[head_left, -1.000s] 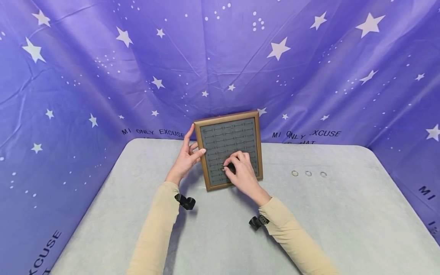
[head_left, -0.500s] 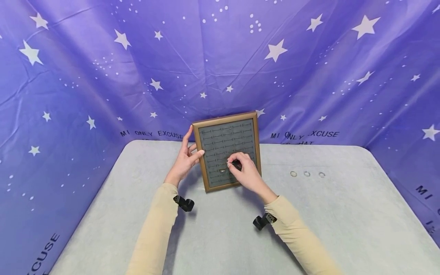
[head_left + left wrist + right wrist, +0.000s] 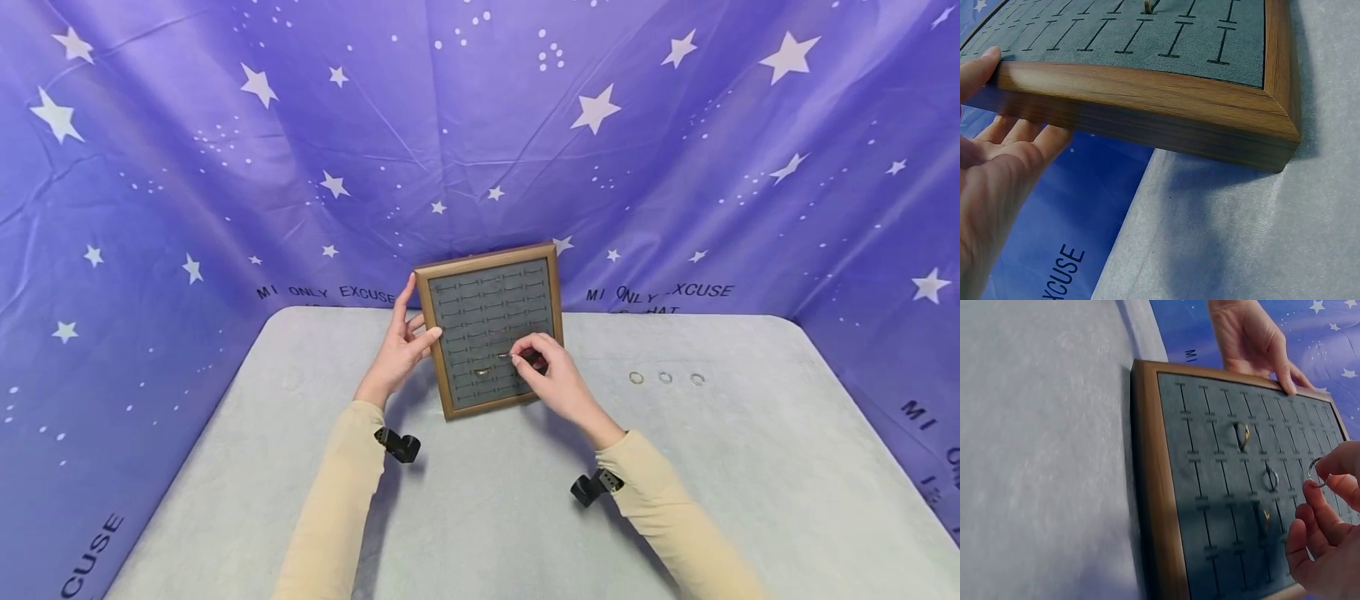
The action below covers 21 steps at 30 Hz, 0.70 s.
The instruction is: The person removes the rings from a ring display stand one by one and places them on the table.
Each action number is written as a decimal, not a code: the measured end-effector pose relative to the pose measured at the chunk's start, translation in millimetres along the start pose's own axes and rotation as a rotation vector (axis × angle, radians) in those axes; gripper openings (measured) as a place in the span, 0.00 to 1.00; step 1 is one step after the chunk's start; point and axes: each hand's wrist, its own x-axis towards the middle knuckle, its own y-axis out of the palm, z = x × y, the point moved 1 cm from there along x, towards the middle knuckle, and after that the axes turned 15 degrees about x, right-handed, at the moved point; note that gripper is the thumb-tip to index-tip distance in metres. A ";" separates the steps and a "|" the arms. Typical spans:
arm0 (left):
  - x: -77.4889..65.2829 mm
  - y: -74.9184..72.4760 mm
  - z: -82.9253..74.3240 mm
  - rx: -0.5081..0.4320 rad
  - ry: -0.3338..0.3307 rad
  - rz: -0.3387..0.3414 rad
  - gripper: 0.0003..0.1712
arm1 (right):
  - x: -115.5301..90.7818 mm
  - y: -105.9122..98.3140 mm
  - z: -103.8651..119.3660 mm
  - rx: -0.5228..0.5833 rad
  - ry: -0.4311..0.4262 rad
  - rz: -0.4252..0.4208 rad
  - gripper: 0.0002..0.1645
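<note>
A wood-framed ring display [image 3: 487, 409] with a slotted grey pad stands tilted at the back of the table. My left hand [image 3: 400, 358] steadies its left side, thumb on the front of the frame and the other fingers at the side and behind. Fingers of my right hand [image 3: 1329, 544] pinch a thin silver ring [image 3: 1311, 470] close over the pad. Set in slots are a gold ring [image 3: 1245, 436], a silver ring [image 3: 1271, 479] and another small gold ring [image 3: 1266, 517], this last in my right hand's shadow.
Three loose rings lie in a row on the grey table to the right: a gold-toned ring [image 3: 636, 377], a silver-toned ring [image 3: 665, 377] and another silver-toned ring [image 3: 697, 379]. A purple star-printed curtain [image 3: 450, 125] hangs around the table's back and sides.
My right hand has shifted right across the pad, uncovering ringed slots at the lower left that it hid before. My left hand keeps its hold on the frame.
</note>
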 end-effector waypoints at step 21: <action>-0.5 -1.0 0.6 0.002 0.015 0.013 0.52 | -26.1 -47.7 -8.0 -0.020 0.111 -0.026 0.04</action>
